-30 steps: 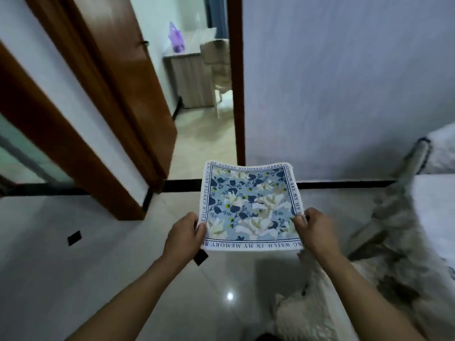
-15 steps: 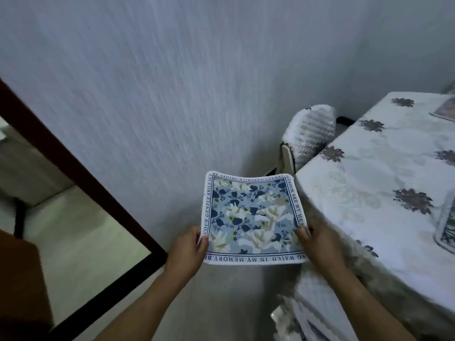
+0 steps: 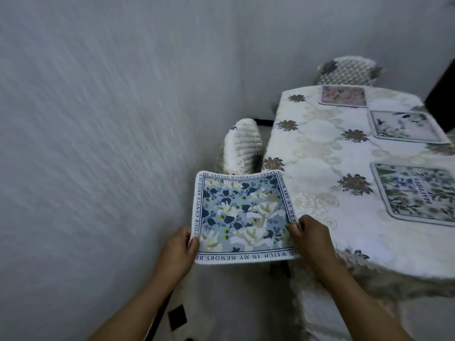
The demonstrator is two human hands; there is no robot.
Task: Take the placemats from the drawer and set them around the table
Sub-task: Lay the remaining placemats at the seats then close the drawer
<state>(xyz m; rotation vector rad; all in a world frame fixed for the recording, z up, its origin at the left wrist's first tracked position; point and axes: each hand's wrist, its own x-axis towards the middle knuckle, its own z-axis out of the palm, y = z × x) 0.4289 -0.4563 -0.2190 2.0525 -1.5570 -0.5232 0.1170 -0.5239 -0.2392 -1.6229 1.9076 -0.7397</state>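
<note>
I hold a blue floral placemat [image 3: 242, 215] with a lettered border flat in the air, just left of the table [image 3: 320, 153]. My left hand [image 3: 178, 252] pinches its near left corner and my right hand [image 3: 311, 238] grips its near right edge. The table wears a white cloth with brown flowers. Three placemats lie on it: a pinkish one [image 3: 343, 96] at the far end, a pale one [image 3: 406, 126] on the right side, and a green floral one [image 3: 416, 193] nearer on the right.
A grey textured wall [image 3: 98, 119] fills the left. A chair with a quilted white cover [image 3: 242, 148] stands between wall and table. Another covered chair [image 3: 348, 70] stands at the table's far end. Pale tiled floor with a black diamond inset [image 3: 177, 316] lies below.
My view has swung right from the doorway toward the table, which now shows with its three placemats. Both hands keep the same grip on the blue placemat.
</note>
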